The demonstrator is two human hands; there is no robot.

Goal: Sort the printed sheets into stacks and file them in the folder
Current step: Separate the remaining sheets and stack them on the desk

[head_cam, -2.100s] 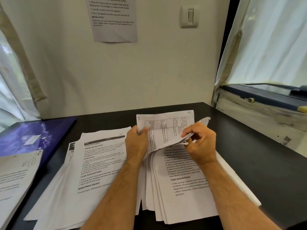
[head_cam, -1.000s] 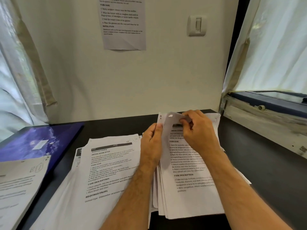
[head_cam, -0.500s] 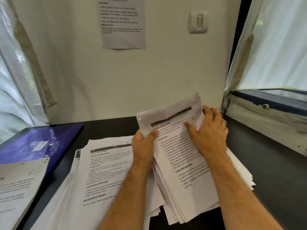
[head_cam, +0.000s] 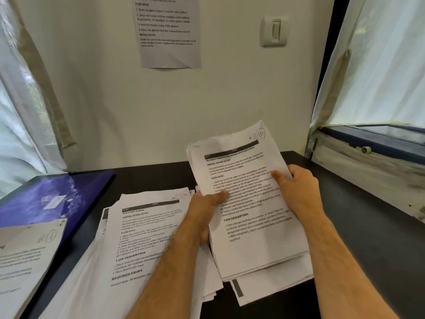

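A thick stack of printed sheets (head_cam: 250, 229) is raised off the dark table (head_cam: 358, 226), its top edge tilted up toward the wall. My left hand (head_cam: 204, 212) grips its left edge, thumb on the top page. My right hand (head_cam: 296, 187) grips the right edge, thumb across the text. A second stack of printed sheets (head_cam: 138, 238) lies flat on the table at the left, headed by a dishwasher page. The blue folder (head_cam: 55, 199) lies shut at the far left, with another printed sheet (head_cam: 25, 256) overlapping its near corner.
A few loose sheets (head_cam: 271, 288) lie under the raised stack near the table's front. A wall with a taped notice (head_cam: 167, 31) and a light switch (head_cam: 273, 31) stands behind the table. A window sill (head_cam: 368, 162) and curtain border the right side.
Earlier my hands leafed through the top pages of the right stack on the table. Now both hands grip the stack by its sides and have lifted it, tilted toward the wall.
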